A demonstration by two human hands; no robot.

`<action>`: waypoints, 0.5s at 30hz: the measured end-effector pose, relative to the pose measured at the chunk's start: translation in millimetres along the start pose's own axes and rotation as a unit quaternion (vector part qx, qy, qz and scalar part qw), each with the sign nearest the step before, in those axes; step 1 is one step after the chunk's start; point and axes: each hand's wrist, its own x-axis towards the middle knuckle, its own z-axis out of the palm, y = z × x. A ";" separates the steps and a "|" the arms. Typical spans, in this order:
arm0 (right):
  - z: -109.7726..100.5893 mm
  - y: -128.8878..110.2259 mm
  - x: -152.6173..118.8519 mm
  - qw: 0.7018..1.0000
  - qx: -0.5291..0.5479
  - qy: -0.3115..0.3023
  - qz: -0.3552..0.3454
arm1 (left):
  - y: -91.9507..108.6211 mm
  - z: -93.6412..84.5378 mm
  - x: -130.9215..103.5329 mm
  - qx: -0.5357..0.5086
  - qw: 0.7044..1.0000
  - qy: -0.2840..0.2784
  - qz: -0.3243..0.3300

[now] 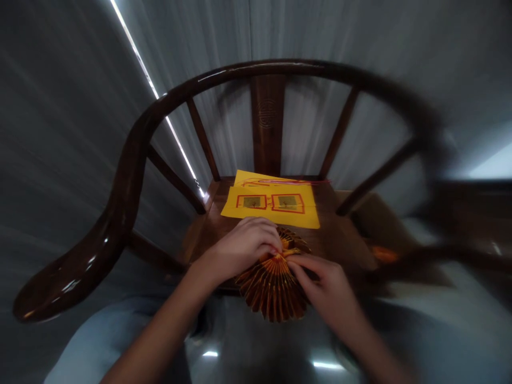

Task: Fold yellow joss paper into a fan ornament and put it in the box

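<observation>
A pleated paper fan (275, 293), dark orange-red with gold lines, spreads out above the front of the chair seat. My left hand (254, 242) is closed on its gathered middle, thumb and fingers pinched together from the left. From the right, my right hand (322, 277) pinches the same gathered point between thumb and index finger. Part of the fan's far side shows beyond the fingers. Just past my hands, yellow paper sheets (276, 218) printed with red frames around gold-coloured squares lie on the seat.
The dark wooden chair's seat (340, 229) carries the papers, with thin pinkish-red strands (296, 182) across their back edge. A curved armrest (116, 208) encloses the space. A cardboard box (384, 218) with something orange inside stands at right. Grey corrugated wall rises behind.
</observation>
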 end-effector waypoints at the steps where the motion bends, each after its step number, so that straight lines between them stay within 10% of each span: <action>1: 0.3 0.2 0.3 1.000 0.001 0.004 0.002 | -0.2 0.0 0.1 0.000 1.000 0.000 0.001; 15: -31.1 4.8 -7.9 0.998 -0.026 -0.020 -0.058 | -6.1 -1.4 -3.7 0.010 0.999 -0.002 0.041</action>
